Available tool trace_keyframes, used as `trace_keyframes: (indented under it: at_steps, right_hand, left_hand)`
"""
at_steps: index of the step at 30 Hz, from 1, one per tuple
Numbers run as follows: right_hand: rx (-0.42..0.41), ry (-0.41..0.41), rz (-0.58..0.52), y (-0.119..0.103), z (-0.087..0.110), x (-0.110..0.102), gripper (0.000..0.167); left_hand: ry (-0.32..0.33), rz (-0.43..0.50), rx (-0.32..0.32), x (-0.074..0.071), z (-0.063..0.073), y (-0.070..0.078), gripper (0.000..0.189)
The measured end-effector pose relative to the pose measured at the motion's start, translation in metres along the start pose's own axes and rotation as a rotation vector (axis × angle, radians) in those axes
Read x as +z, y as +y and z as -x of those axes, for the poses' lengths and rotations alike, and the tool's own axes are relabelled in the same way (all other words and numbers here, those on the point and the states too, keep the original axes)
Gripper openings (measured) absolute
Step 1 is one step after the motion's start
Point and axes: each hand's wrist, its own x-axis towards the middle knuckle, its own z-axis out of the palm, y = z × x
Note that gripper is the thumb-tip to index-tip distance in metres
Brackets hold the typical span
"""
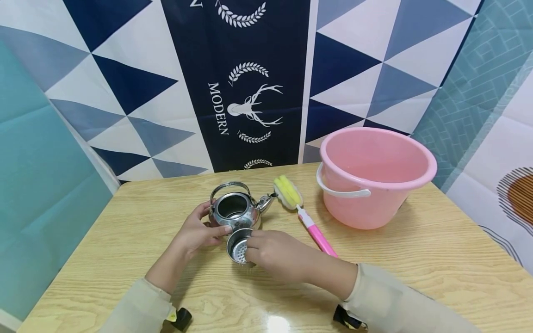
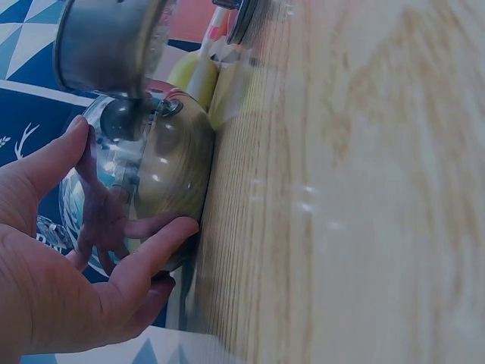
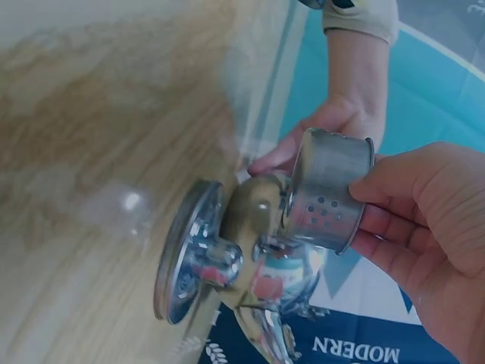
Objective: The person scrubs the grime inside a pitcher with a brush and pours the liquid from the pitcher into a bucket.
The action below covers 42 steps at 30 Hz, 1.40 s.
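A shiny metal teapot [image 1: 249, 216] stands uncovered on the table, its handle up and its spout to the right. My left hand [image 1: 201, 235] grips the pot's left side, with the thumb near the top and fingers lower on the body [image 2: 151, 262]. Between thumb and fingers, my right hand [image 1: 279, 255] pinches the rim of a metal tea strainer [image 3: 326, 189] with a perforated bottom. The strainer is tilted in front of the pot's opening. The teapot lid [image 3: 189, 254] lies knob up on the table beside the pot; the right hand hides it in the head view.
A cleaning brush with a yellow sponge head [image 1: 288, 191] and pink handle [image 1: 318, 237] lies right of the teapot. Behind it at the right stands a pink bucket [image 1: 366, 208] with a white handle. A patterned cloth [image 1: 258, 69] hangs behind the wooden table [image 1: 125, 222].
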Motion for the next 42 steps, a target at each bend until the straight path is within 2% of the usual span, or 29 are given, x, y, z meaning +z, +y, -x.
trace_keyframes:
  at_steps: [8,16,27,36,42]
  right_hand:
    - [-0.016,-0.057,-0.033,-0.004,-0.001,0.01,0.018]
    - [0.0,-0.12,-0.006,-0.006,-0.003,0.016,0.017]
    - [0.01,-0.161,-0.019,-0.007,-0.005,0.021,0.014]
    - [-0.017,-0.128,-0.01,-0.006,-0.004,0.025,0.014]
    - [-0.004,-0.125,-0.024,-0.006,-0.003,0.024,0.012]
  left_hand:
    - [0.004,-0.015,0.003,0.001,-0.002,-0.001,0.088]
    - [0.006,-0.02,-0.005,0.002,-0.002,0.001,0.09]
    - [0.027,-0.038,-0.021,0.002,-0.001,0.002,0.089]
    - [0.022,-0.047,-0.004,0.001,0.0,0.002,0.089]
    - [0.018,-0.043,0.001,0.0,0.0,0.001,0.09]
